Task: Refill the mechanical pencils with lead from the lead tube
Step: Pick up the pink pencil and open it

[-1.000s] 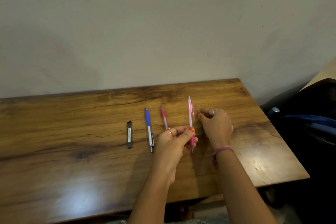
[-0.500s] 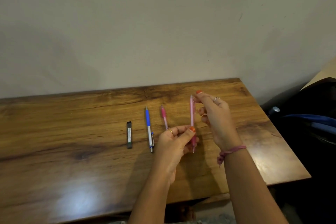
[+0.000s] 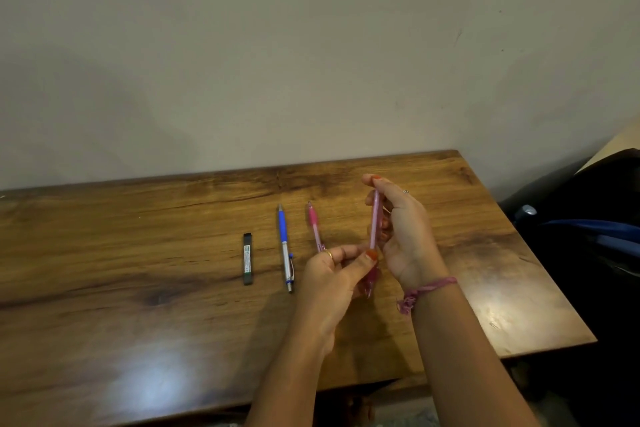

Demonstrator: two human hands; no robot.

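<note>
Hands point(image 3: 367, 253) hold pink pencil point(image 3: 374, 222); lead tube point(image 3: 247, 258) label seems unreadable

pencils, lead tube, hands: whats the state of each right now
pale pink pencil: held upright off the table, tip down
left hand: pinches its lower barrel
right hand: fingers at its top end
blue pencil: lying flat, untouched
dark pink pencil: lying flat, partly hidden
lead tube: lying flat, untouched
</note>
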